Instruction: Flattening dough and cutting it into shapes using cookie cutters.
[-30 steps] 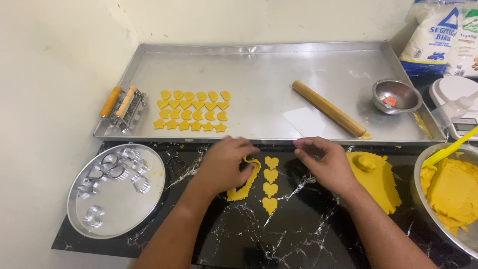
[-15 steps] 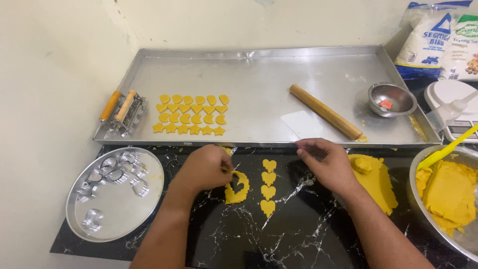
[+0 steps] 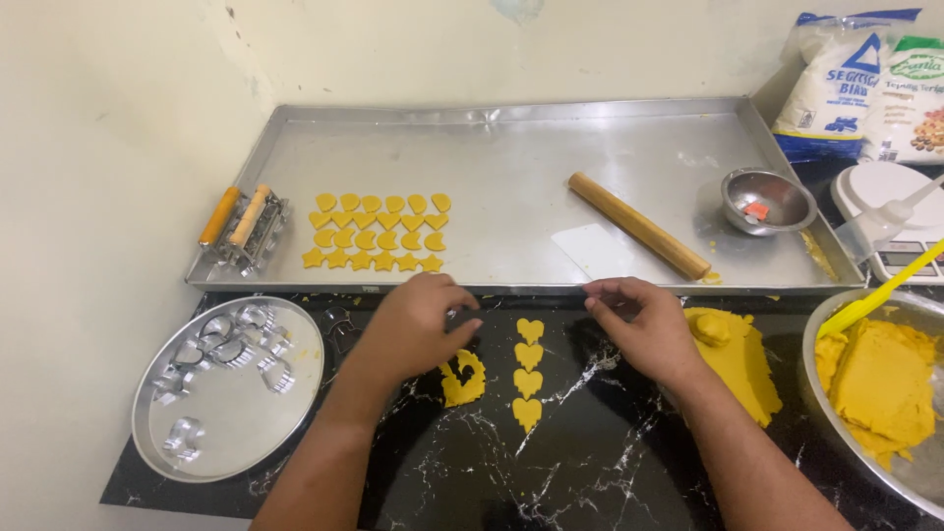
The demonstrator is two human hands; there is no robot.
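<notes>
Four dough hearts form a line running away from the baking tray, tips pointing away. Left hand pinches a cutter; right hand curled, empty.

Top right, against the wall, a white bag with blue markings stands upright. Just beside it leans a white-and-green packet, cut off by the frame edge.
</notes>
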